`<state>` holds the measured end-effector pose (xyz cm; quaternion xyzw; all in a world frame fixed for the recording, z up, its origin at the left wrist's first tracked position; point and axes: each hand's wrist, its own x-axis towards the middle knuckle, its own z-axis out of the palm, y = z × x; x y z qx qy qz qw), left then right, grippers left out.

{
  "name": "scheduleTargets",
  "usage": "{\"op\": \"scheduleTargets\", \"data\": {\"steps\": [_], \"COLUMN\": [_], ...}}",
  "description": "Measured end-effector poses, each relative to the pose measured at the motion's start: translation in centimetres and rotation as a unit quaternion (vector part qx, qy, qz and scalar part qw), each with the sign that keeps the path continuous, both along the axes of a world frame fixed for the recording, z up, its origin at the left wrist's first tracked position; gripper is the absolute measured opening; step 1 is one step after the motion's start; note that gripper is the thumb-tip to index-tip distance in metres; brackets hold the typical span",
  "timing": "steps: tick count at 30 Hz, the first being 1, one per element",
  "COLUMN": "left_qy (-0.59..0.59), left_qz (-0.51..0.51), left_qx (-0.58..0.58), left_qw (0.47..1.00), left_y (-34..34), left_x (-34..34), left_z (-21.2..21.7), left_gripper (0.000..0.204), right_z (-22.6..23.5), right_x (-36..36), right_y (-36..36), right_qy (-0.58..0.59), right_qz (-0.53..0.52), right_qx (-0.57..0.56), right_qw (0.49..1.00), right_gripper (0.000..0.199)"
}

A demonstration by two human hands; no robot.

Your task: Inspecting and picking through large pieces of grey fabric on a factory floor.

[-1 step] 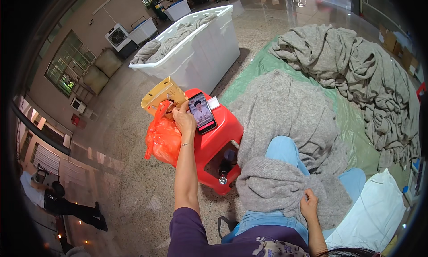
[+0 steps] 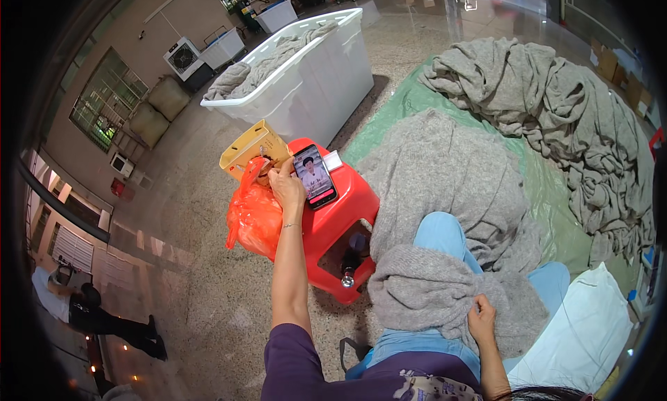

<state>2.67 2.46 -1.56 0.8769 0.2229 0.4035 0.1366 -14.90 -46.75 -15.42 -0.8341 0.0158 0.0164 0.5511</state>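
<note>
My left hand (image 2: 287, 188) reaches forward over the red plastic stool (image 2: 337, 231), its fingers drawn together. They lie between the phone's left edge and an orange-red plastic bag (image 2: 253, 213); what they grip is hidden. The phone (image 2: 315, 177) leans upright on the stool, its screen lit with a person in a video. Behind the bag stands an open yellow paper box (image 2: 256, 149). Across my lap lies a bunched grey knit piece (image 2: 420, 286). My right hand (image 2: 481, 321) is closed on its fabric, near the right thigh.
Grey knits (image 2: 445, 165) spread before my knees on a green sheet (image 2: 556, 220), with a larger heap (image 2: 535, 95) beyond. A white bin (image 2: 313, 74) holds more knits. A white sack (image 2: 577, 331) lies at right. A dark flask-like object (image 2: 349, 265) shows inside the stool. Someone (image 2: 90, 307) is far left.
</note>
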Motion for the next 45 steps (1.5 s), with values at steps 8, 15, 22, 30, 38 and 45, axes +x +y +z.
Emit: {"op": "scheduleTargets", "data": {"steps": [8, 15, 22, 30, 38, 45], "left_qy": [0.014, 0.01, 0.027, -0.05, -0.152, -0.093], "left_qz": [0.013, 0.01, 0.013, -0.011, -0.077, -0.126], "left_qx": [-0.006, -0.004, -0.006, -0.014, -0.037, 0.075], "left_qw": [1.0, 1.0, 1.0, 0.999, 0.985, 0.985], "left_y": [-0.1, -0.1, -0.4, -1.5, -3.8, -4.2], "left_x": [-0.1, -0.2, -0.2, -0.9, -2.7, -4.4], "left_z": [0.1, 0.0, 0.2, 0.5, -0.5, -0.2], "left_gripper": [0.046, 0.046, 0.044, 0.049, 0.044, 0.045], "right_z": [0.2, -0.5, -1.0, -1.0, -0.9, -0.8], "right_x": [0.1, 0.0, 0.0, 0.0, 0.0, 0.0], "right_y": [0.2, 0.0, 0.0, -0.1, -0.2, -0.1], "right_qy": [-0.004, 0.003, -0.009, -0.01, 0.002, -0.003], "right_qz": [0.008, -0.004, 0.007, 0.002, 0.012, -0.002], "right_qx": [0.001, -0.013, -0.004, -0.01, -0.011, -0.024], "right_qw": [1.0, 1.0, 1.0, 1.0, 1.0, 1.0], "right_gripper": [0.004, 0.003, 0.004, 0.006, 0.007, 0.007]}}
